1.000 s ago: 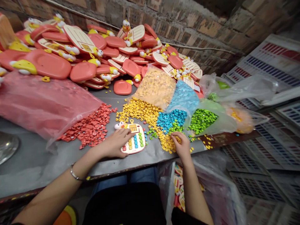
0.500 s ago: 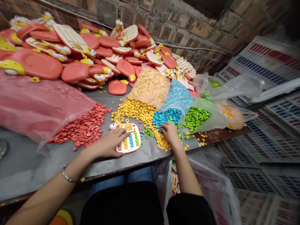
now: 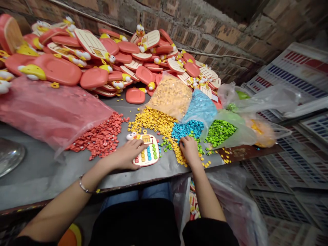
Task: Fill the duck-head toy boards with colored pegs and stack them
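A cream toy panel (image 3: 143,162) with a bird's head lies on the table, with rows of red, yellow, blue and green buttons set in it. My left hand (image 3: 128,154) grips its left side, fingers over the face and thumb at the lower edge. To the right, my right hand (image 3: 190,149) is down among loose buttons, its fingers curled together; whatever they hold is hidden. Yellow buttons (image 3: 180,158) lie beside that hand, blue buttons (image 3: 188,129) just behind it, and green buttons (image 3: 220,131) to its right. Red buttons (image 3: 104,136) are spread left of the panel.
Bird-headed toy shells (image 3: 146,75) are piled along the brick wall. Plastic bags of red (image 3: 56,109), yellow (image 3: 171,95), blue (image 3: 201,106) and green pieces stand behind the loose buttons. A plastic-lined container (image 3: 230,205) sits below the table edge; printed crates (image 3: 289,68) rise at right.
The whole view has shifted, so things sit farther right in it. My left hand stays on the toy panel. My right hand remains among the buttons, its fingers slightly more curled.
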`<move>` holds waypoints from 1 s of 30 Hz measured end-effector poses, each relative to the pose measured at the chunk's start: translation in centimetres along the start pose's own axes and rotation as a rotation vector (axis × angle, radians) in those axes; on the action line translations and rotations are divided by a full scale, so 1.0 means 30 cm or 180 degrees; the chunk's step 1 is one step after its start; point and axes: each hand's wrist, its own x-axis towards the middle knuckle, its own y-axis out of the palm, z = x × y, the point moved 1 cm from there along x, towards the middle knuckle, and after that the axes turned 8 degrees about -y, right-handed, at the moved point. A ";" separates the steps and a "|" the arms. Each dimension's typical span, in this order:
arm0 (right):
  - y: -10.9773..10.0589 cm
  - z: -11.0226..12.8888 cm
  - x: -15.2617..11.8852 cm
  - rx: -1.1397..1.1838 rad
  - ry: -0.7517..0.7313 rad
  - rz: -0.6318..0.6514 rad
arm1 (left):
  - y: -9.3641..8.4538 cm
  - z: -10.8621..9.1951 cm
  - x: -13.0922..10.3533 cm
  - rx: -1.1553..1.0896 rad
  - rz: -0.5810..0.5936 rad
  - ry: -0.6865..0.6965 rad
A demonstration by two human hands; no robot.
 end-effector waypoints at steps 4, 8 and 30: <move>-0.007 0.007 -0.025 0.0573 -0.0025 -0.0460 | -0.006 -0.003 0.000 -0.0001 0.0067 -0.0030; -0.046 0.061 -0.060 0.1792 -0.0357 -0.0288 | -0.002 0.001 0.000 -0.0012 0.0038 0.0031; 0.043 0.192 -0.181 0.1605 -0.1052 -0.0499 | 0.007 0.003 -0.002 0.0005 -0.0025 0.0061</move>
